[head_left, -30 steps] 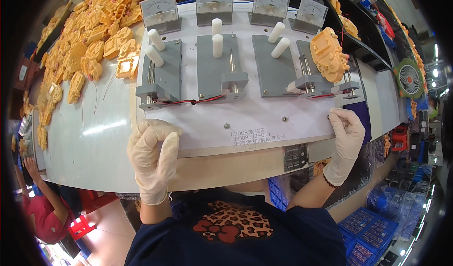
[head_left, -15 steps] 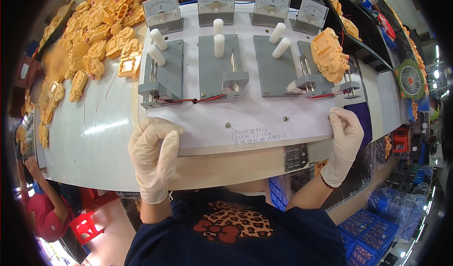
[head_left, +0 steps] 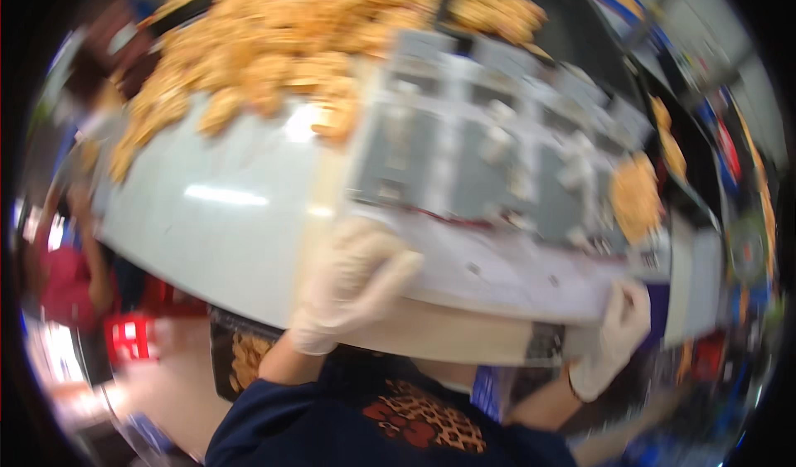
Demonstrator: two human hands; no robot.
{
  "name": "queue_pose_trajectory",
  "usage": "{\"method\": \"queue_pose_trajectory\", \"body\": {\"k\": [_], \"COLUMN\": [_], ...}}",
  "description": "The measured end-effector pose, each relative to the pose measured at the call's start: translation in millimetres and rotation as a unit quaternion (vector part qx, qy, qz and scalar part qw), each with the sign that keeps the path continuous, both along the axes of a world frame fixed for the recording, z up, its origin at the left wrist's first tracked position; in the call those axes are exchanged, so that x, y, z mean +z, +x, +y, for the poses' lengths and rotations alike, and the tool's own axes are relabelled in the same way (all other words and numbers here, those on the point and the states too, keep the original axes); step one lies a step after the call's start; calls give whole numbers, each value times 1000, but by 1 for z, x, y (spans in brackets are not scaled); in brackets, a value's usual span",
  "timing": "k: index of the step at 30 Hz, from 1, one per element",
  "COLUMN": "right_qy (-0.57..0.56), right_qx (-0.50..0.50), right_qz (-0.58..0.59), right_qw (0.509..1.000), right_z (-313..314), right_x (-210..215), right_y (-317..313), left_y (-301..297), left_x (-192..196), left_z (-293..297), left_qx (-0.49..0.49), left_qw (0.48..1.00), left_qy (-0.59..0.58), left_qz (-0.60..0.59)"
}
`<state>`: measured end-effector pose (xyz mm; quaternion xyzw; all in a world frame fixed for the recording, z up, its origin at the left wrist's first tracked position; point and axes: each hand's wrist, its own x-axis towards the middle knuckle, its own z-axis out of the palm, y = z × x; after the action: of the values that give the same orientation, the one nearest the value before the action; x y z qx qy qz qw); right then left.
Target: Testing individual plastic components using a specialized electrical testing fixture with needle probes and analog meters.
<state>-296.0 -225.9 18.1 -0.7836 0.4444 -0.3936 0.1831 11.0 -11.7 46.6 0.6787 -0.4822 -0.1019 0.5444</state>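
The whole view is smeared by motion. My gloved left hand (head_left: pixel 356 280) is at the near left corner of a white test board (head_left: pixel 514 280), thumb apart from loosely curled fingers, nothing seen in it. At the board's near right corner is my gloved right hand (head_left: pixel 618 334), fingers bent toward the thumb; the blur hides whether they meet or hold anything. Grey fixture plates (head_left: pixel 481 173) with white pegs stand on the board, a row of panel meters (head_left: pixel 502 61) behind them. One yellow-orange plastic housing (head_left: pixel 636 198) sits on the rightmost fixture.
A large heap of yellow-orange housings (head_left: pixel 274 44) covers the far left of the white table (head_left: pixel 207 210). A black tray (head_left: pixel 580 19) holds more behind the meters. Red and black wires (head_left: pixel 448 216) run along the fixtures. Another person in red (head_left: pixel 70 280) is at the left.
My view has swung, so the board and both hands appear farther right, and the board is tilted down to the right. The picture has blurred. The housing remains on the right fixture.
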Motion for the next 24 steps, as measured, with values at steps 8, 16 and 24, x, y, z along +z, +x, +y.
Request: {"method": "queue_pose_trajectory", "body": {"k": [8, 16, 24], "right_qy": [-256, -278, -253], "right_qx": [-58, -58, -62], "right_qz": [45, 47, 14], "right_qw": [964, 958, 965], "right_z": [4, -2, 10], "right_x": [-7, -6, 1], "right_y": [-1, 6, 14], "left_y": [-5, -1, -5], "left_x": [-18, -25, -29], "left_z": [-2, -10, -11], "left_qx": [48, 59, 53], "left_qw": [980, 965, 968], "left_qy": [-78, -136, -114], "left_qz": [-175, -217, -216]}}
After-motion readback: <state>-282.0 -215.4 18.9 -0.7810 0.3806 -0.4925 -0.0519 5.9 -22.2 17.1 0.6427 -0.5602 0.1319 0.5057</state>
